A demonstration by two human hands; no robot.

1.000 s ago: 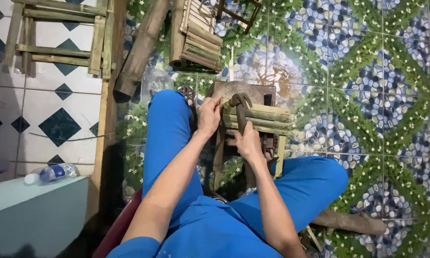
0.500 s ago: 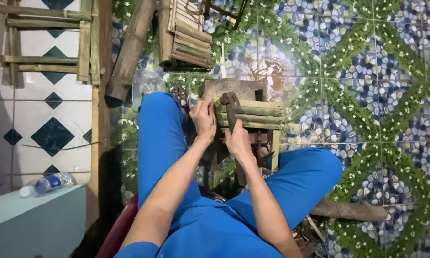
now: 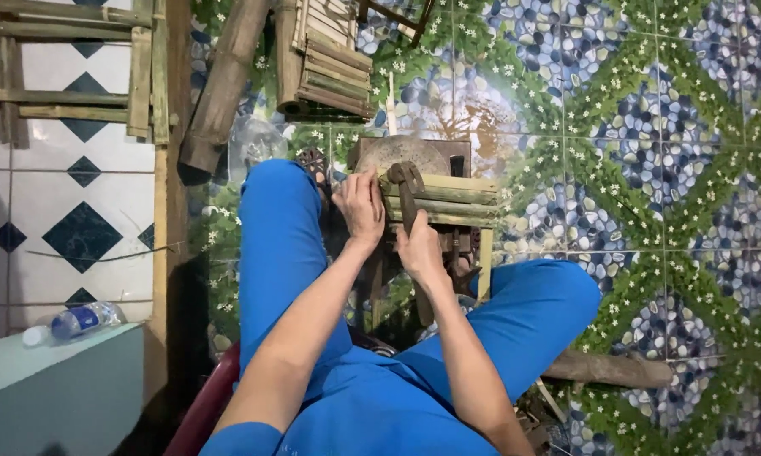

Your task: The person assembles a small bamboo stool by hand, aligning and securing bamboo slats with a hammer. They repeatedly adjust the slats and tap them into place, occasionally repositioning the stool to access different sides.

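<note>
Right hand [image 3: 421, 251] is wrapped around the handle of a dark curved tool [image 3: 408, 187], probably a hooked knife or small hammer, head hard to make out; fingers closed on it, tool head resting on top of the bamboo slats [image 3: 448, 198] just ahead of the knuckles. Left hand [image 3: 362, 205] sits just beside it to the left, fingers curled and pressing down on the near left end of the same slats, not pinching, more a flat steadying grip. The slats lie in a small stack across a wooden block [image 3: 410, 156] between the person's knees, touching both hands. Step in hand looks like working or trimming the slat stack with the tool while the left hand braces it. The next move likely calls for keeping the left fingers clear of the tool head and the stack held flat so it doesn't shift. Outward: blue trouser legs either side, a finished slatted bamboo piece [image 3: 326, 63] well ahead of the hands, a thick bamboo pole [image 3: 222, 89] ahead-left, a bamboo frame [image 3: 76, 72] far left, a plastic bottle [image 3: 76, 321] on a pale ledge near the left elbow, a log [image 3: 608, 369] near the right knee.
</note>
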